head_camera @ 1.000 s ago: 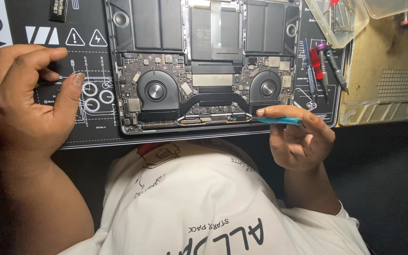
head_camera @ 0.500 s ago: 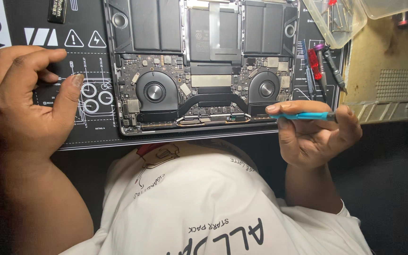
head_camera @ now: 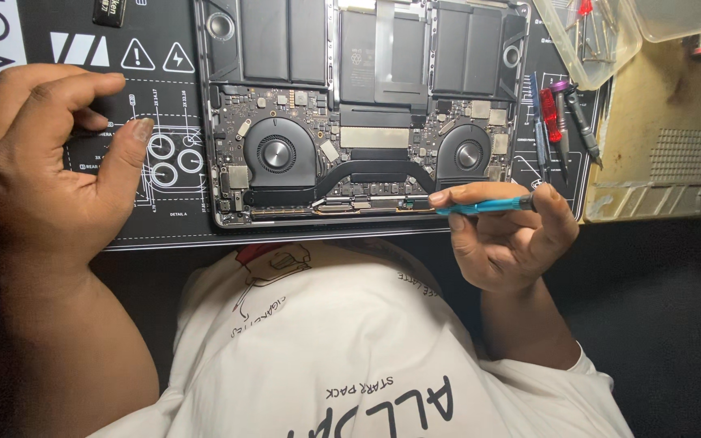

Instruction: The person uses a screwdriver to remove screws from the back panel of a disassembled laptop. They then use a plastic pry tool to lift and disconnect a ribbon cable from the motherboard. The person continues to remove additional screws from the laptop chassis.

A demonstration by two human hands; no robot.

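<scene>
clear plastic box (head_camera: 610,32) | red screwdriver (head_camera: 548,113) | black repair mat (head_camera: 156,219) | white shirt (head_camera: 350,349)

Black repair mat (head_camera: 164,219) under opened laptop (head_camera: 367,113), screwdrivers (head_camera: 557,118) alongside.

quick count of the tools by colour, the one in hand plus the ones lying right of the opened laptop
Blue: 2, the tool in the right hand at and a slim driver
Red: 1, red-handled driver
Dark with purple cap: 1
Total: 4, not counting the blurred tools in the clear box
</scene>
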